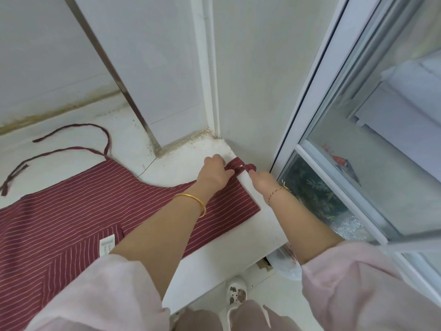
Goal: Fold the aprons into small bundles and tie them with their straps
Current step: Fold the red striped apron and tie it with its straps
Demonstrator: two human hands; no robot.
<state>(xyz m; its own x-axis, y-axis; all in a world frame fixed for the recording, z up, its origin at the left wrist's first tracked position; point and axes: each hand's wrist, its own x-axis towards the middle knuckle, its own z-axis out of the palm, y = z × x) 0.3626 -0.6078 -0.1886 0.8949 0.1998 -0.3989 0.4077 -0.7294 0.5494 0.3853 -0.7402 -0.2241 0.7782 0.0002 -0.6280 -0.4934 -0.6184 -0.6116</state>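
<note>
A dark red apron [71, 211] with thin pale stripes lies spread flat on a white counter [238, 247]. A white label [106, 246] is sewn near its pocket. Two long straps [71, 149] trail across the counter at the far left. At the apron's far right corner, my left hand [214, 170] grips the neck strap loop [239, 164] near where it meets the cloth. My right hand [261, 181] holds the other end of that loop at the counter's edge; its fingers are hidden behind the hand.
A white wall corner rises just behind the hands, with a metal strip [114, 75] on the wall to the left. A sliding window frame [322, 103] stands close on the right. Below the counter edge are a plastic bag [288, 261] and a white slipper [236, 292].
</note>
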